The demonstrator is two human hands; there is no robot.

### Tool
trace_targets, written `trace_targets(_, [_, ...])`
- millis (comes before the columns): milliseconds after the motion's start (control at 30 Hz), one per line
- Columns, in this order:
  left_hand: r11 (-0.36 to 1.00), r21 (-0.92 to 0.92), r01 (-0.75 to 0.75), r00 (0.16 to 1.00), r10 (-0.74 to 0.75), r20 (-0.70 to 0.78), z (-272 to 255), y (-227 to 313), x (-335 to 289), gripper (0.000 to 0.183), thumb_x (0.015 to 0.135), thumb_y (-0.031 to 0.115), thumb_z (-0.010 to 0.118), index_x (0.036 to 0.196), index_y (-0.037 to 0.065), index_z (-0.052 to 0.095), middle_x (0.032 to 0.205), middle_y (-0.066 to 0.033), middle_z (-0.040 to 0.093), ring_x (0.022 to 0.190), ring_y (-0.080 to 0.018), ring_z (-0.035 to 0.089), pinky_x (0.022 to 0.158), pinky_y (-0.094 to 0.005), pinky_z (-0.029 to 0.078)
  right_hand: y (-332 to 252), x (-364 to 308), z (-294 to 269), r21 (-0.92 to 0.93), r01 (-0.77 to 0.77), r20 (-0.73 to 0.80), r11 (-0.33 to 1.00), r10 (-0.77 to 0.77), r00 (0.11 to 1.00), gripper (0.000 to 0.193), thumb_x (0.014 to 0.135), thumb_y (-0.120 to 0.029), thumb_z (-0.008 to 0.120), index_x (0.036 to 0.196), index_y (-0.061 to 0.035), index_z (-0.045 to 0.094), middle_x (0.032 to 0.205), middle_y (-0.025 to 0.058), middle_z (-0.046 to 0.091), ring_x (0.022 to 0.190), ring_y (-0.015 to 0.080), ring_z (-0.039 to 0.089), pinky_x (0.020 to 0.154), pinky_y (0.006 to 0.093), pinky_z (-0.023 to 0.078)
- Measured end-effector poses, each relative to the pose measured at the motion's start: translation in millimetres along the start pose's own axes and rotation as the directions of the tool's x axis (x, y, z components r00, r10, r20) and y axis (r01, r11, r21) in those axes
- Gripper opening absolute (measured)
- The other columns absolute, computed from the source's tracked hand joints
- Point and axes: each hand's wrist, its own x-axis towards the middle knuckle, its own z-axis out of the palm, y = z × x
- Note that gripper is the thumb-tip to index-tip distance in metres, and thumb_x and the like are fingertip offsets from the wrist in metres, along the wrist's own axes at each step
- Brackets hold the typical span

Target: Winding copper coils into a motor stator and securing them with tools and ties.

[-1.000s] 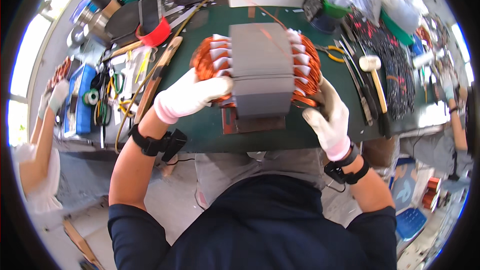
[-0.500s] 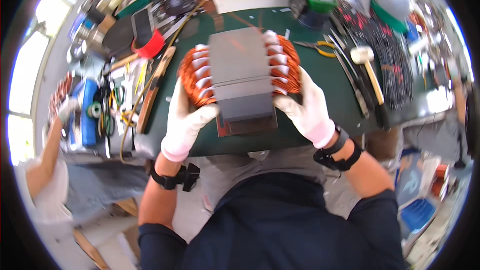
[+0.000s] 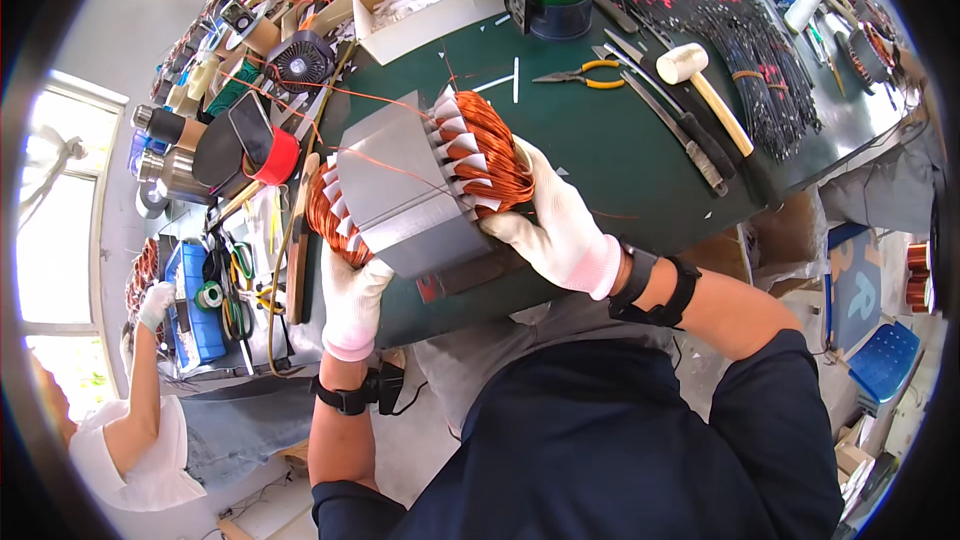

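Observation:
Between my two white-gloved hands is a motor stator (image 3: 395,180), a grey steel core with orange copper windings bulging from both ends and white paper slot liners along them. My left hand (image 3: 352,305) grips its left winding from below, thumb against the core's near edge. Around the right winding, my right hand (image 3: 550,225) is closed, fingers behind and thumb in front. The stator is tilted, its right end farther from me. Thin copper wires trail over the core toward the upper left. A dark block (image 3: 470,275) with a red patch lies under it, partly hidden.
Yellow-handled pliers (image 3: 590,75), a white-headed mallet (image 3: 700,80) and long blades lie to the right, by a bundle of black sleeves (image 3: 765,80). A box of white slips (image 3: 430,0) stands at the back. On the left are a phone (image 3: 250,125) and another person's gloved hand (image 3: 157,305).
The stator has turned, its right end swinging away from me and its left end nearer, with both hands still on it. The whole view has shifted and tilted too.

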Motion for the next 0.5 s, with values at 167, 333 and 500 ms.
trace_targets(167, [0.998,0.066,0.0,0.989,-0.01,0.147,-15.8,-7.2,14.7,0.082,0.081,0.024,0.093,0.145,0.003,0.046,0.134,-0.0017,0.059,0.125,-0.0142,0.058,0.106,-0.0327,0.049,9.5,-7.2,9.3,-0.008,-0.021,-0.067,1.0,0.02,0.998,0.073,0.096,-0.018,0.073,0.154,0.0045,0.033,0.14,0.0194,0.059,0.13,0.029,0.059,0.113,0.0368,0.043])
trace_targets(333, [0.999,-0.022,0.038,0.973,-0.032,0.227,-7.8,-1.4,19.5,0.088,0.078,0.026,0.094,0.147,0.002,0.045,0.136,-0.0024,0.058,0.127,-0.0144,0.056,0.108,-0.0325,0.046,7.6,-3.9,-5.5,-0.109,-0.028,-0.027,0.994,0.025,0.999,0.074,0.096,-0.021,0.071,0.154,0.0031,0.033,0.139,0.0186,0.06,0.128,0.0293,0.061,0.11,0.0371,0.045])
trace_targets(500, [0.975,-0.178,0.133,0.925,-0.057,0.375,-16.5,31.9,14.0,0.113,0.079,0.029,0.094,0.162,0.003,0.022,0.14,-0.0032,0.053,0.124,-0.0135,0.054,0.102,-0.0311,0.046,-7.1,6.5,-45.6,-0.127,-0.063,0.197,0.99,0.087,0.977,0.07,0.087,-0.006,0.067,0.151,0.0036,0.043,0.136,0.0175,0.063,0.129,0.0239,0.06,0.112,0.0361,0.044])
